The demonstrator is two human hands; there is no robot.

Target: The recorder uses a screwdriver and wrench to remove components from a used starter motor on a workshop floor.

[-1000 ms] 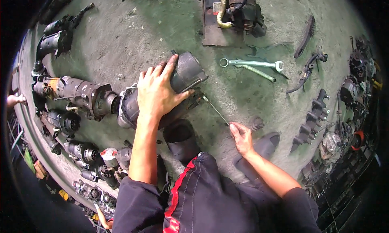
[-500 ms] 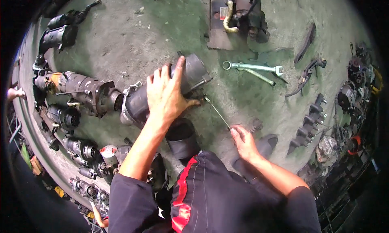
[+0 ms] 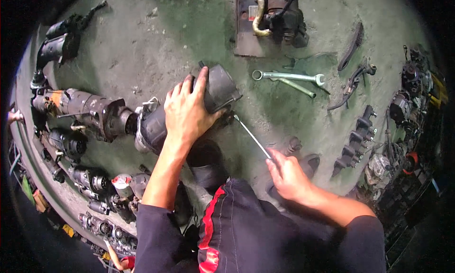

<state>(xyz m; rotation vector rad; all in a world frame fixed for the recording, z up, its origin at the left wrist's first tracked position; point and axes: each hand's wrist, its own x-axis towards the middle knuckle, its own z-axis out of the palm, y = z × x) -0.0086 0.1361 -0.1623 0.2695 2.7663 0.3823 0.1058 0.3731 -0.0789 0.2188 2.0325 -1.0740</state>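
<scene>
Right hand (image 3: 290,177) is turned further over since half a second ago, its back now facing up and its grip drawn nearer the body. Left hand (image 3: 186,112) keeps its place on the dark cylindrical motor (image 3: 221,87). View shifted slightly; wrenches sit further left in frame.

Motor: lies on the concrete floor (image 3: 142,50) in front of the person, axis oblique, far end toward upper right. Left hand lies palm down across its casing, fingers slightly spread, thumb apart toward the near side.

Right hand: thumb and fingers pinch a thin metal rod (image 3: 251,134). Rod points up-left; tip is at the near side of the motor, by the left thumb. Contact of tip with casing: cannot tell.

Surroundings: a silver combination wrench (image 3: 289,76) lies right of the motor, across a greenish tool handle (image 3: 297,87). Beyond them, a larger motor unit (image 3: 284,21) with a pale hose (image 3: 259,26). A rust-marked motor (image 3: 95,109) lies just left of the held one. Far right: a cable piece (image 3: 348,90), a black stepped part (image 3: 354,142), a clear plastic bag (image 3: 379,171).
</scene>
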